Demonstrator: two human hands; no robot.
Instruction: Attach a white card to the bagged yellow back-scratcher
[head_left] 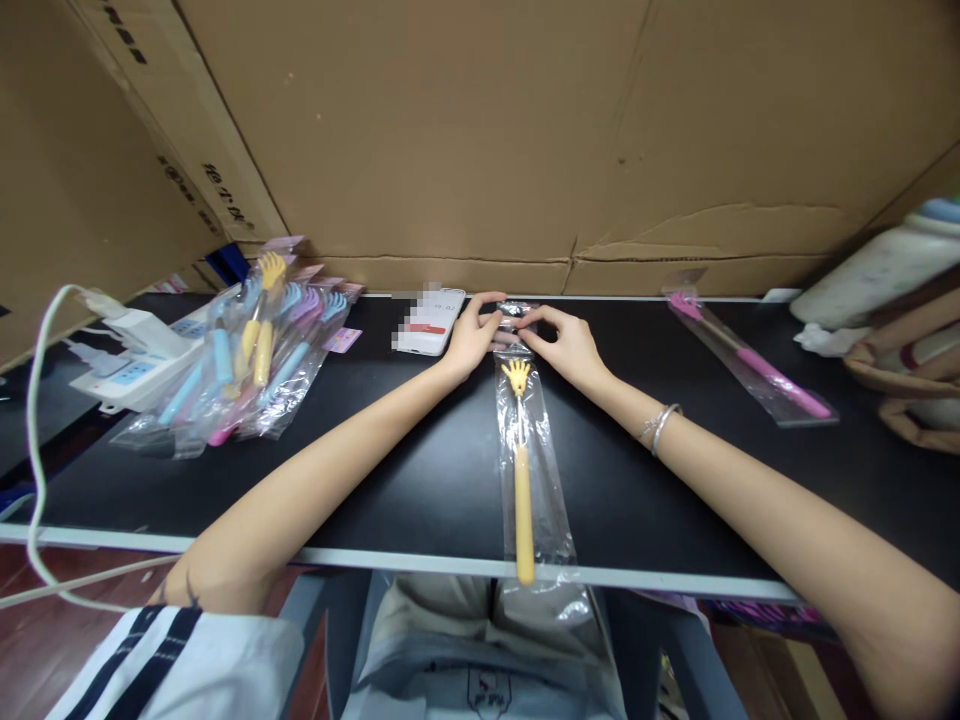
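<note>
- Yellow back scratcher (519, 470) in clear sleeve (541, 500), lying mid-table (375, 470), handle end over near edge.
- My left hand (471, 338) and right hand (566, 345) pinch sleeve's top flap.
- Best to press flap flat, square, fingers outside the seal.

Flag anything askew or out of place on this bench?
The yellow back scratcher in its clear bag overhangs the table front edge. Both hands, left hand and right hand, pinch the bag's far end. Nothing looks damaged.

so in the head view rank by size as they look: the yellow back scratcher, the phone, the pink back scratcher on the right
1. Yellow back scratcher and pink back scratcher: look about equally long; the yellow one lies nearer the camera, so unranked.
2. Phone: smallest.
</note>
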